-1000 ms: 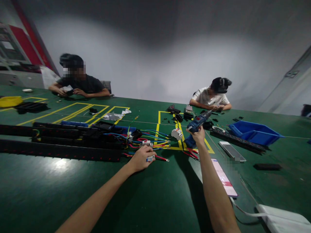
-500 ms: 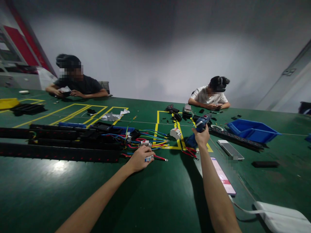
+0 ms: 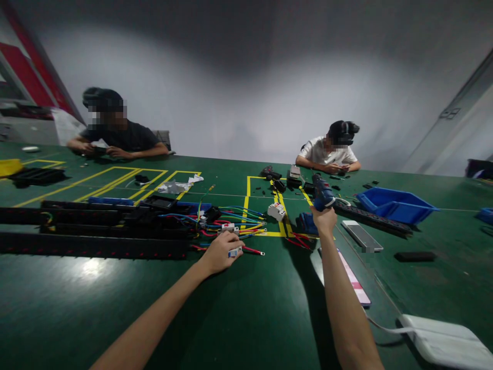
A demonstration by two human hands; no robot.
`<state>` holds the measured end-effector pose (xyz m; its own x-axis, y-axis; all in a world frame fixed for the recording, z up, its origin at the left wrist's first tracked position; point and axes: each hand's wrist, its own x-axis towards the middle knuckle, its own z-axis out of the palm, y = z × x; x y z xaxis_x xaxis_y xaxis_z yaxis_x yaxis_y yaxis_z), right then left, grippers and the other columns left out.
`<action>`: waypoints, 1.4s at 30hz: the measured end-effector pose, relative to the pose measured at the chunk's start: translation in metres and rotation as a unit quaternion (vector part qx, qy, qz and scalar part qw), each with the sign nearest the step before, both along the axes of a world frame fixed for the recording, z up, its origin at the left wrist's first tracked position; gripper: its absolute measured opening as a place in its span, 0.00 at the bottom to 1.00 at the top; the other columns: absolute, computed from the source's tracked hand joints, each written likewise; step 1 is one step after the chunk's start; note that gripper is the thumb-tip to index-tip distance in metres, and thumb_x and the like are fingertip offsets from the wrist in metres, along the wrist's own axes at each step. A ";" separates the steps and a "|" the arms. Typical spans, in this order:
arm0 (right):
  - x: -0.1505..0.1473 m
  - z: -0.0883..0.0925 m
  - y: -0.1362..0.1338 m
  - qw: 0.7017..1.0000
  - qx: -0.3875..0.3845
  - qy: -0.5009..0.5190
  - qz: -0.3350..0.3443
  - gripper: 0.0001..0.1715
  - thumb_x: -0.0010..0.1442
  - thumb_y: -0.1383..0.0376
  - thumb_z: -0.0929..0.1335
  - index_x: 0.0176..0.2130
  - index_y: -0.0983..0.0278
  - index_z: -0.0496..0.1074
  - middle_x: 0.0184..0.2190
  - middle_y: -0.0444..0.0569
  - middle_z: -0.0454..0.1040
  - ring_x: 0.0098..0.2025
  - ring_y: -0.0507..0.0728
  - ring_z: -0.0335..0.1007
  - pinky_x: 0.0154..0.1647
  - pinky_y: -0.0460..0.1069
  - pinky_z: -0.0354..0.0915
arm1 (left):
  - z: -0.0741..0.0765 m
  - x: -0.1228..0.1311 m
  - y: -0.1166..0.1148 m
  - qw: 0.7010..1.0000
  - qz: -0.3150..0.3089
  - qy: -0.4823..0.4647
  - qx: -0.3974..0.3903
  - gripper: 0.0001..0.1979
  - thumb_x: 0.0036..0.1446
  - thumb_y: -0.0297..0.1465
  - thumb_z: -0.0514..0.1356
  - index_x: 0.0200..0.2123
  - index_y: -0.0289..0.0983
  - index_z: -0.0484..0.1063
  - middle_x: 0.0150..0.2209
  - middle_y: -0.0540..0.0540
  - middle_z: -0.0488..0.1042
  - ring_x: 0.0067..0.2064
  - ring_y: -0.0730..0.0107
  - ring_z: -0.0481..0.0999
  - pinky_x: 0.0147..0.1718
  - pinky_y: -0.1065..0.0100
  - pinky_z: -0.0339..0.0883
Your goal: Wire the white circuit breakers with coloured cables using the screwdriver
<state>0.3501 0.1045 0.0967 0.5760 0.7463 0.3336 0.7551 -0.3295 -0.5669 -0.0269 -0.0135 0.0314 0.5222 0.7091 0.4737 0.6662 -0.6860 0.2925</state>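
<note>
My left hand [image 3: 220, 252] rests on the green table [image 3: 239, 308] with its fingers closed round a small white circuit breaker [image 3: 233, 252] that has a red wire [image 3: 254, 251] coming off it. My right hand [image 3: 324, 218] is raised above the table and grips a blue electric screwdriver [image 3: 322, 192], which points up and slightly away. A bundle of coloured wires [image 3: 234, 218] lies just beyond my left hand. Another white breaker [image 3: 277, 210] stands between the two hands, further back.
Long black cable chains [image 3: 96, 231] run along the left. A blue bin [image 3: 393, 203], two phones [image 3: 360, 235] and a white charger [image 3: 447, 344] lie on the right. Two other people sit at the far edge, one at the left [image 3: 115, 134], one at the right [image 3: 331, 154].
My right hand has swung the blue screwdriver from pointing right to pointing upright and drifted slightly right. My left hand has stayed on the breaker.
</note>
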 end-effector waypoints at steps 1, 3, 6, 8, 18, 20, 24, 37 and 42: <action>-0.001 0.001 -0.002 1.000 -0.014 -0.005 0.005 0.31 0.57 0.50 0.66 0.51 0.70 0.69 0.45 0.65 0.74 0.47 0.69 0.72 0.46 0.55 0.66 | 0.000 0.000 0.000 1.000 0.000 0.000 0.000 0.13 0.58 0.33 0.61 0.47 0.44 0.76 0.44 0.45 0.74 0.46 0.62 0.70 0.48 0.58 0.66; -0.004 0.003 -0.005 0.999 -0.044 -0.017 0.015 0.31 0.57 0.51 0.66 0.52 0.70 0.68 0.45 0.65 0.73 0.49 0.69 0.71 0.47 0.56 0.66 | 0.001 0.000 0.000 1.000 0.000 0.001 -0.002 0.13 0.58 0.34 0.60 0.47 0.44 0.76 0.44 0.45 0.74 0.46 0.61 0.70 0.48 0.58 0.66; -0.005 0.005 -0.009 0.995 -0.088 -0.040 0.022 0.38 0.56 0.50 0.66 0.57 0.73 0.62 0.47 0.69 0.71 0.55 0.72 0.66 0.51 0.61 0.64 | 0.002 0.000 -0.001 1.000 0.001 -0.002 -0.002 0.13 0.59 0.34 0.60 0.47 0.43 0.76 0.44 0.45 0.74 0.46 0.62 0.70 0.48 0.58 0.66; -0.001 0.009 -0.011 0.991 -0.121 -0.052 0.031 0.42 0.55 0.48 0.67 0.58 0.74 0.61 0.48 0.70 0.70 0.56 0.74 0.64 0.51 0.63 0.63 | 0.002 0.000 -0.001 1.000 0.001 -0.003 -0.001 0.13 0.59 0.33 0.60 0.47 0.43 0.76 0.44 0.45 0.74 0.46 0.62 0.70 0.48 0.58 0.66; 0.015 0.047 -0.022 0.956 -0.244 -0.122 0.113 0.30 0.49 0.50 0.71 0.45 0.67 0.75 0.40 0.66 0.75 0.42 0.71 0.74 0.36 0.58 0.67 | 0.003 0.001 -0.001 1.000 -0.003 -0.008 -0.010 0.13 0.58 0.33 0.60 0.46 0.44 0.76 0.42 0.44 0.74 0.45 0.60 0.70 0.48 0.58 0.66; 0.006 0.057 -0.029 0.944 -0.255 -0.150 0.148 0.26 0.48 0.52 0.72 0.41 0.66 0.76 0.37 0.64 0.75 0.39 0.69 0.74 0.35 0.57 0.67 | 0.003 0.000 -0.001 1.000 -0.005 -0.011 -0.011 0.13 0.57 0.33 0.61 0.46 0.44 0.77 0.42 0.44 0.74 0.45 0.60 0.70 0.48 0.58 0.66; -0.031 0.068 -0.045 0.895 -0.256 -0.191 0.312 0.13 0.50 0.59 0.72 0.36 0.62 0.76 0.34 0.53 0.76 0.37 0.61 0.74 0.35 0.49 0.64 | 0.002 0.000 -0.001 1.000 -0.001 -0.011 -0.014 0.14 0.58 0.33 0.61 0.47 0.44 0.76 0.43 0.44 0.74 0.46 0.61 0.70 0.49 0.58 0.65; -0.168 0.006 -0.069 0.689 -0.294 -0.245 0.615 0.15 0.45 0.64 0.76 0.36 0.61 0.75 0.33 0.42 0.77 0.33 0.52 0.70 0.27 0.43 0.55 | 0.001 -0.002 -0.001 0.999 0.018 -0.039 -0.024 0.21 0.54 0.31 0.62 0.52 0.40 0.70 0.45 0.43 0.74 0.47 0.60 0.71 0.48 0.59 0.66; -0.167 0.006 -0.070 0.698 -0.270 -0.264 0.608 0.13 0.48 0.66 0.74 0.37 0.61 0.75 0.35 0.43 0.77 0.34 0.54 0.70 0.27 0.44 0.53 | 0.001 -0.005 -0.001 0.994 0.040 -0.085 -0.049 0.12 0.50 0.29 0.63 0.41 0.38 0.71 0.40 0.45 0.75 0.41 0.63 0.73 0.42 0.64 0.67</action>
<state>0.1834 0.0341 0.1024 -0.6900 0.6759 -0.2590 0.7195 0.6793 -0.1445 -0.0315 -0.0144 0.0322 0.3804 0.7927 0.4763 0.6526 -0.5950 0.4691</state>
